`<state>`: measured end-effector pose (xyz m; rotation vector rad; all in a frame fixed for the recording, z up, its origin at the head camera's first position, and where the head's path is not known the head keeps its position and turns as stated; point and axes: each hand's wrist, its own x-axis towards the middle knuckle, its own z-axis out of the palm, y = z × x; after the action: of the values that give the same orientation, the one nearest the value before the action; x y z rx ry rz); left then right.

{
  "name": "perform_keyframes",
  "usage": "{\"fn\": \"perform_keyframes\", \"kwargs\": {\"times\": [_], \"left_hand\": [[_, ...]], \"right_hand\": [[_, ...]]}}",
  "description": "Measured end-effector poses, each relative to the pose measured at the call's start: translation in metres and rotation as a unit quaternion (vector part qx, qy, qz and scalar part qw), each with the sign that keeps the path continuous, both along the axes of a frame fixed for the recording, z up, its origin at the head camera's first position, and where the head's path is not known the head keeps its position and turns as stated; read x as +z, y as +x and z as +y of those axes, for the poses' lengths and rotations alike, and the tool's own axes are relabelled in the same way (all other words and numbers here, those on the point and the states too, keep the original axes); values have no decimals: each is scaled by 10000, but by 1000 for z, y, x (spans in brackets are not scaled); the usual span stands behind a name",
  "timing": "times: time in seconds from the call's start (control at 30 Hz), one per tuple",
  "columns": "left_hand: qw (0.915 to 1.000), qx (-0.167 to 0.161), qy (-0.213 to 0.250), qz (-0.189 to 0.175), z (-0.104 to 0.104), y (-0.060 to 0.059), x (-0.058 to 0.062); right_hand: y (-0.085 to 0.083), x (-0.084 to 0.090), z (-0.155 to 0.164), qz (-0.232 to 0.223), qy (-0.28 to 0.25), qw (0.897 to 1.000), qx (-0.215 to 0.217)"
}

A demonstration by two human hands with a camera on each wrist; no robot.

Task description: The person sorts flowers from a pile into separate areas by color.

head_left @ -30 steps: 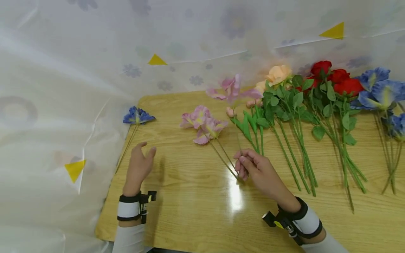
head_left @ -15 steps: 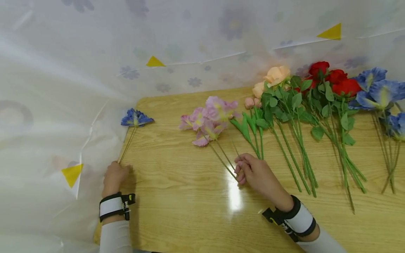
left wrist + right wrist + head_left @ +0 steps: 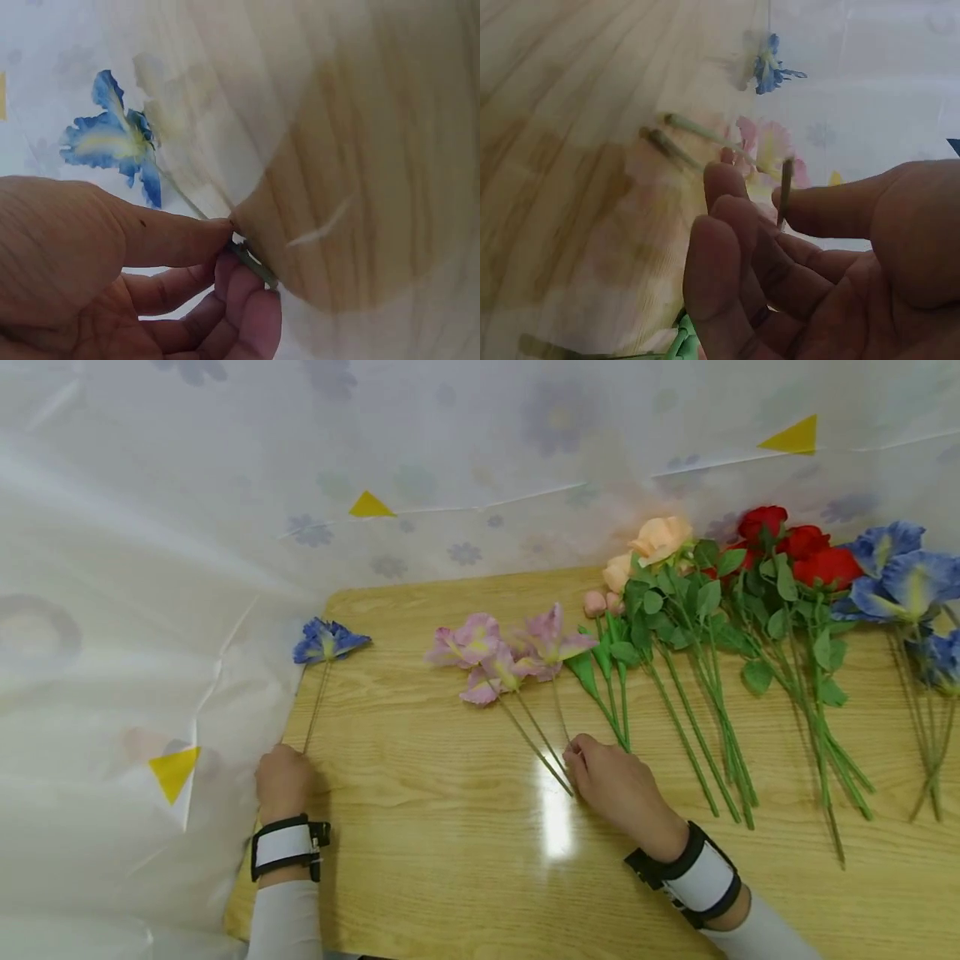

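Observation:
My left hand is at the table's left edge and pinches the lower end of a thin stem between thumb and fingers. The stem carries a blue flower that lies over the edge. My right hand pinches the stem end of a pink flower. This bloom lies on the wooden table beside two other pink flowers, whose stems point toward my hand.
Right of my right hand lie pink buds, peach roses, red roses and blue flowers, stems toward me. A white flowered sheet with yellow triangles hangs behind and to the left.
My left hand went from mid-air to the table's left edge and took the blue flower's stem. My right hand lowered the raised pink flower onto the table beside the other two.

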<state>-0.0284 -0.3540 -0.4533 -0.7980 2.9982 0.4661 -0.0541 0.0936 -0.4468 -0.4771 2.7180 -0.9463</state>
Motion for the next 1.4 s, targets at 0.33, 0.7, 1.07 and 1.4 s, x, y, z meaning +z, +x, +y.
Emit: {"fn": "perform_keyframes", "kwargs": {"times": [0.33, 0.7, 1.07, 1.4], "left_hand": [[9955, -318, 890, -38, 26, -3, 3], [9599, -75, 2548, 1167, 73, -5, 32], [8747, -1284, 4001, 2417, 128, -18, 41], [7939, -2482, 5073, 2254, 210, -12, 54]], "right_hand": [[3, -10, -9, 506, 540, 9966, 374], [5, -16, -18, 850, 676, 9935, 347], [2, -18, -11, 874, 660, 9935, 302], [-8, 7, -11, 776, -1928, 9781, 139]]}}
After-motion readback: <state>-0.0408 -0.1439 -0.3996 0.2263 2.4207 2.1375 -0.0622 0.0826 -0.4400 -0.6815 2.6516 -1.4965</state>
